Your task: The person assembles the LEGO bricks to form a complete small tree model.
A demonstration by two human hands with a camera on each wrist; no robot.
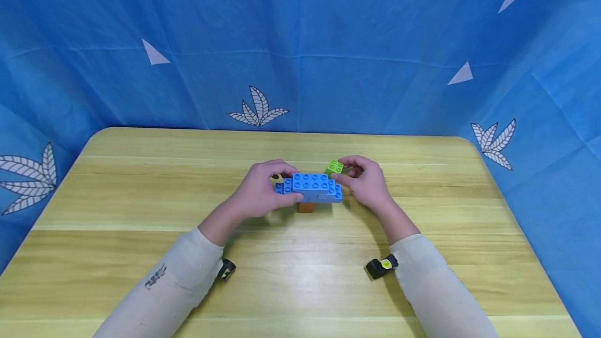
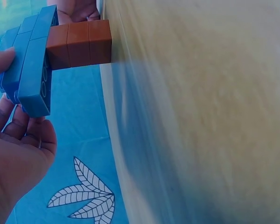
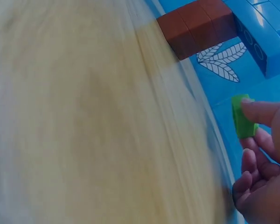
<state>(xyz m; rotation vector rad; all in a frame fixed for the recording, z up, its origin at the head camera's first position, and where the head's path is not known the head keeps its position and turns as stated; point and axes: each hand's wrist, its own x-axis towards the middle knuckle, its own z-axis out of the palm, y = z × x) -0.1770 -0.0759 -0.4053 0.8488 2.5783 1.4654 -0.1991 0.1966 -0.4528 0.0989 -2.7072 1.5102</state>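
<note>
A stepped stack of blue toy building bricks [image 1: 310,184] stands on a column of brown bricks [image 2: 79,44] at the middle of the table. My left hand [image 1: 263,189] grips the blue stack from its left side, thumb on the near face and fingers behind. In the right wrist view the brown column [image 3: 198,28] rises from the tabletop to the underside of the blue layers. My right hand [image 1: 368,181] pinches a small light-green brick [image 1: 334,167] between thumb and fingers, at the right rear of the blue stack. The green brick [image 3: 242,115] is apart from the blue ones.
The wooden table [image 1: 141,181] extends around both arms. A blue cloth [image 1: 300,25] with white triangles and leaf prints hangs behind it and at both sides. Black wrist devices [image 1: 381,266] sit at the cuffs of both sleeves.
</note>
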